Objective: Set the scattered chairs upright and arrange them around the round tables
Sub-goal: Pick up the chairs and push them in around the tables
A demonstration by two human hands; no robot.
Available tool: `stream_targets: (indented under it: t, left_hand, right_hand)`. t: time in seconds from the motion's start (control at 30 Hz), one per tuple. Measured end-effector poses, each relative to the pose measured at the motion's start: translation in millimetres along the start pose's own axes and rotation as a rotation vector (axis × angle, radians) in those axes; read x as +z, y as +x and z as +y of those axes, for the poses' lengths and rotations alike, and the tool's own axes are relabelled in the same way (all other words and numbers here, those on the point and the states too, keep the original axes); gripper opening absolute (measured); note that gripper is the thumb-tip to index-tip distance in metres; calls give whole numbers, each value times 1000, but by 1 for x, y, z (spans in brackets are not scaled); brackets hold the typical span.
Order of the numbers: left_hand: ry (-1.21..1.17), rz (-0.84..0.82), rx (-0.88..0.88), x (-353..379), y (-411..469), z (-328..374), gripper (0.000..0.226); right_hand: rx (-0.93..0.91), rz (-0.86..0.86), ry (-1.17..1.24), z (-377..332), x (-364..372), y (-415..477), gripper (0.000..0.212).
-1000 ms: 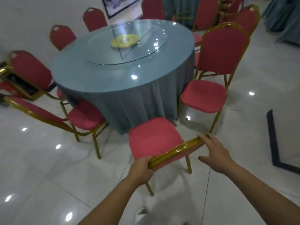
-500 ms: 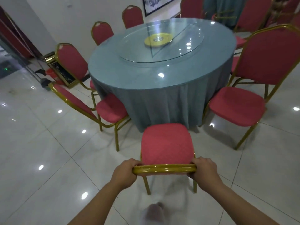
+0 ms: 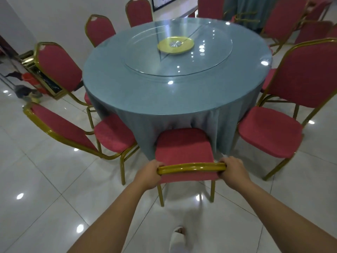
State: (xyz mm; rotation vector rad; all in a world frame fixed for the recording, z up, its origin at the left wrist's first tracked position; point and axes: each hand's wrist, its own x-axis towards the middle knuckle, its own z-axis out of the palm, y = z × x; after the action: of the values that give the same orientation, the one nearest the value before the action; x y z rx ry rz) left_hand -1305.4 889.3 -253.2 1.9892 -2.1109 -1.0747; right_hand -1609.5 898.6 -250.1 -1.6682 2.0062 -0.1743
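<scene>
Red-cushioned banquet chair with a gold metal frame (image 3: 183,145) stands upright on the glossy white tiled floor (image 3: 45,179), straight ahead of a person whose white-slippered foot (image 3: 177,236) shows at the bottom edge. Its curved top rail runs crosswise, left to right. The left hand (image 3: 148,175) is wrapped round one end and the right hand (image 3: 232,172) round the other, fingers curled over the tube. Both arms reach out about evenly, so neither hand is nearer.

The seat points directly away from the person. Its front edge meets the hanging skirt of the round counter draped in blue-grey cloth (image 3: 145,84), where the fabric bulges over the cushion. The front legs are hidden. Any further push would probably run straight forward, with little room left before the cloth bunches.

A matching red chair on the left (image 3: 113,134) sits angled, its seat just beside the held one. The matching red chair on the right (image 3: 268,132) stands farther apart, so the slot looks tighter on the left.

On the counter lies a round glass turntable (image 3: 209,63) with a yellow disc (image 3: 175,45) at its centre. More red chairs (image 3: 99,30) ring the far side, upright against the white wall.
</scene>
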Motion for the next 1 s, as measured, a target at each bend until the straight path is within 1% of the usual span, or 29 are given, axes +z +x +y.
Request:
stream_targets:
  t: [0.07, 0.2, 0.27, 0.37, 0.4, 0.57, 0.63, 0.7, 0.77, 0.8, 0.83, 0.87, 0.9, 0.93, 0.97, 1.0]
  left_hand:
    - [4, -7, 10, -12, 17, -7, 22]
    - [18, -18, 57, -24, 36, -20, 31]
    - [25, 18, 85, -22, 36, -23, 35]
    - [28, 77, 121, -17, 35, -23, 39]
    - [26, 87, 124, -16, 35, -23, 40]
    - [43, 144, 134, 0, 26, -15, 40]
    - [36, 163, 139, 3, 24, -13, 40]
    - [28, 136, 134, 0, 24, -11, 37]
    - [6, 42, 104, -8, 24, -10, 37]
    - [-33, -30, 84, -13, 22, -8, 41]
    - [-78, -105, 67, -19, 18, -4, 53]
    - [-113, -152, 64, -24, 14, 3, 72]
    - [-116, -147, 83, -28, 11, 13, 89]
    - [-108, -92, 123, -31, 7, 28, 97]
    - [-130, -27, 167, -32, 5, 46, 95]
    - [-183, 20, 201, -30, 5, 67, 88]
  right_hand:
    - [2, 3, 19, -9, -1, 15, 28]
    - [10, 28, 40, -21, 4, 25, 29]
    - [21, 46, 53, -21, 6, 26, 27]
    - [29, 29, 62, -19, 5, 24, 22]
    - [32, 27, 58, -17, 5, 23, 24]
    - [56, 31, 25, -2, 3, 12, 37]
    - [51, 8, -29, 6, 4, 7, 50]
    - [38, -12, -14, 8, 4, 4, 63]
    - [21, -32, 15, 5, -1, 2, 71]
    - [15, -47, 28, 4, -4, -2, 75]
    - [13, -55, 52, 4, -9, -6, 80]
    - [12, -47, 97, 5, -15, -13, 83]
    - [8, -24, 169, 7, -22, -21, 84]
    - [8, 5, 266, 12, -30, -31, 82]
    - [17, 41, 378, 19, -38, -42, 79]
    - [40, 85, 489, 28, -46, -52, 74]
